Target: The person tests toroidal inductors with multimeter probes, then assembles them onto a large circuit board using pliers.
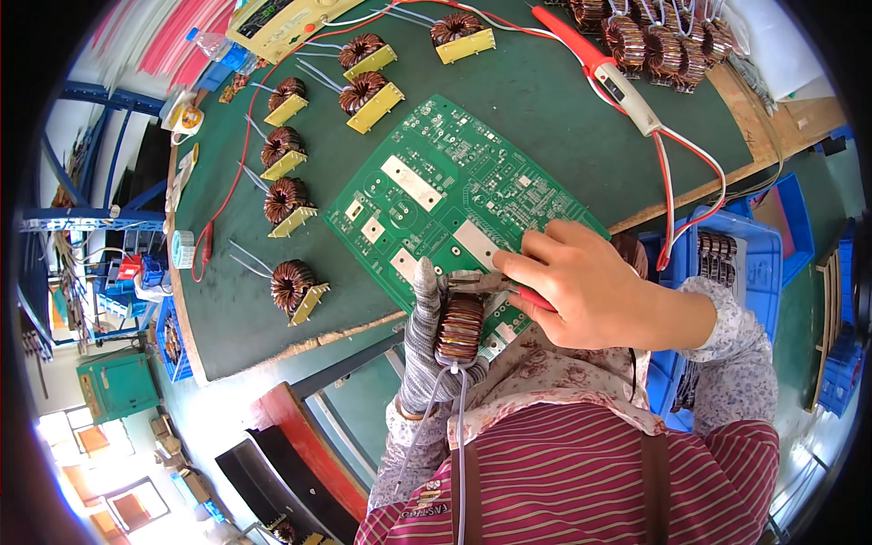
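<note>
My left hand (420, 331), in a grey knit glove, is closed around a copper-wound toroidal coil (460, 329) in front of my body. Two grey wires (461, 409) hang from the coil's near end toward my apron. My bare right hand (581, 286) grips a pair of pliers, its red handle partly hidden under the fingers. The metal jaws of the pliers (480, 282) lie at the coil's far end; what they touch there is too small to tell. Just beyond both hands, a large green circuit board (454, 182) with white rectangular patches lies on the table, its near edge partly covered.
Several coils on yellow bases (289, 204) stand along the left and far side of the green table (581, 118). A red-and-white handheld tool (618, 86) with cables lies at the far right, near a pile of coils (649, 45). Blue bins (754, 245) stand at the right.
</note>
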